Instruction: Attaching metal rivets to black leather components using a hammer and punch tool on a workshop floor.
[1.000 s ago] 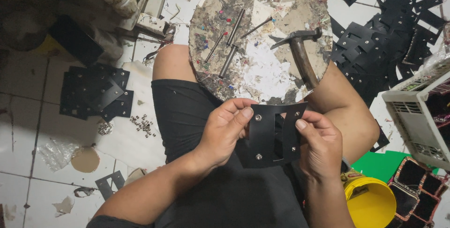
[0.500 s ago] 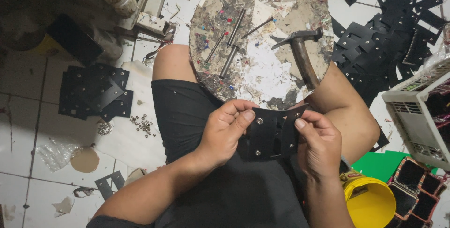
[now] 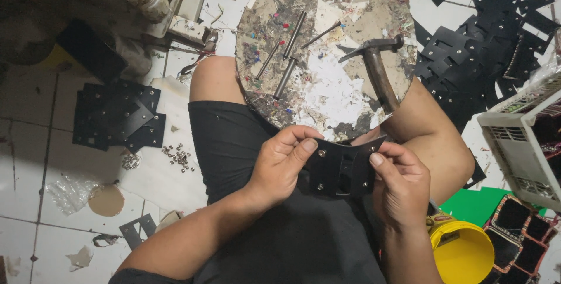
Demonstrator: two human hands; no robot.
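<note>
While both hands pinch it, black riveted piece (image 3: 342, 167) bends between left fingers (image 3: 301, 149) and right fingers (image 3: 385, 161).

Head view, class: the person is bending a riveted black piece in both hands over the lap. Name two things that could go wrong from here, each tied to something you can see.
1. The hammer lies on the round work board with its handle reaching the near rim, just above the hands; a knee shift might tip it onto them.
2. The left hand and right hand flex the black piece by its edges; it could spring back, and the fingers beside a rivet could be pinched.
</note>
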